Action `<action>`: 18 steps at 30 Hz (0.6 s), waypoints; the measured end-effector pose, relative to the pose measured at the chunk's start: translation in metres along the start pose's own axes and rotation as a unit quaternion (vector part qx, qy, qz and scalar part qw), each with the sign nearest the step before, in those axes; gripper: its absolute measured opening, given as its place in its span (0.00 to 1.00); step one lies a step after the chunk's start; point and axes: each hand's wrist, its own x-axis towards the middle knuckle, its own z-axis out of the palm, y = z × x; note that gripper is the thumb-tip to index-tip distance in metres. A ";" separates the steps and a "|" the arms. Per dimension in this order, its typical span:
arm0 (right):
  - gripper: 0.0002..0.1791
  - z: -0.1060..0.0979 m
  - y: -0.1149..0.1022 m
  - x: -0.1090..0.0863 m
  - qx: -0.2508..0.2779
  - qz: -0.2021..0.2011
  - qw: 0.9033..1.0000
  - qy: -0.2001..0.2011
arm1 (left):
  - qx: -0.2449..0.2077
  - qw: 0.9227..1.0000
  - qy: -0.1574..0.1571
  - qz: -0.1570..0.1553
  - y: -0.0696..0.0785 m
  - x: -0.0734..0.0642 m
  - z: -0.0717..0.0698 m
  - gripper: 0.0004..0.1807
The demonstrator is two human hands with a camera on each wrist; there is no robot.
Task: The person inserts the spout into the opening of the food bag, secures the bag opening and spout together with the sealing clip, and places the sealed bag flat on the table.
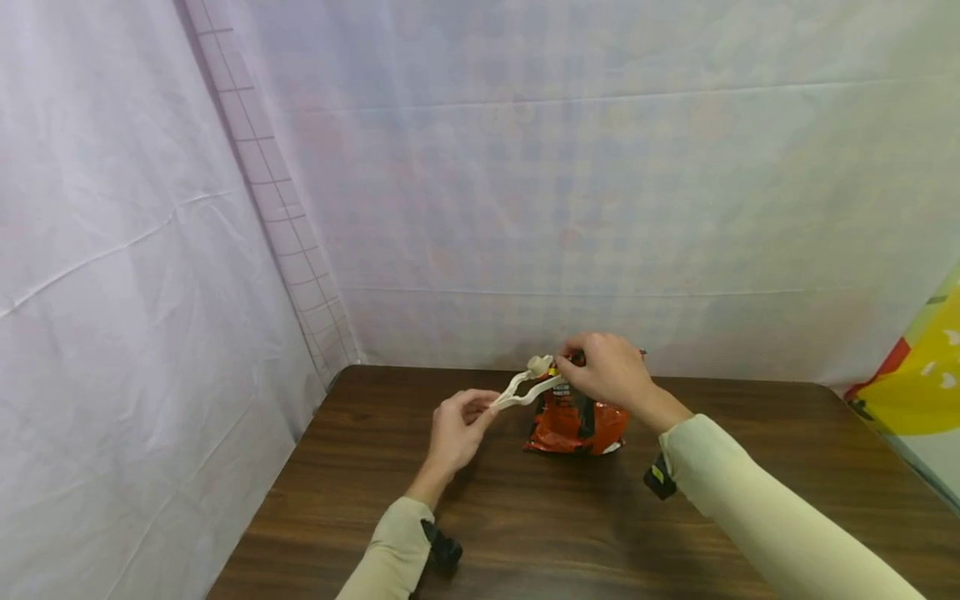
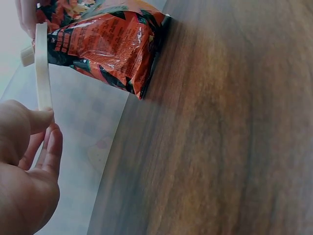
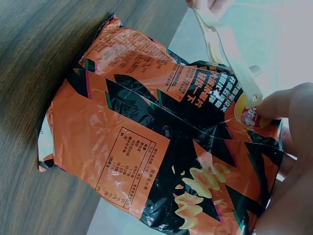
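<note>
An orange-and-black chip bag stands upright on the table, its printed back showing in the right wrist view. My right hand grips the bag's top edge, with the thumb by one end of a cream plastic bag clip. The clip's two arms are spread in a narrow V, and a small round knob sticks out from one of them. At the joined end of the clip, my left hand pinches it between thumb and fingers. In the left wrist view the clip appears edge-on beside the bag.
Beneath the hands is a dark wood-grain table. Pale curtains hang behind it and on the left. At the far right is a yellow and red cloth. Both wrists carry small black devices.
</note>
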 end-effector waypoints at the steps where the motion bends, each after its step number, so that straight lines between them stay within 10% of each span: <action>1: 0.09 0.000 0.000 0.000 0.002 0.001 1.000 -0.001 | 0.003 1.000 0.002 0.002 0.000 0.000 0.000 0.11; 18: 0.09 0.003 -0.001 0.001 0.017 0.009 1.000 0.007 | 0.016 1.000 0.009 0.022 0.000 0.005 0.015 0.12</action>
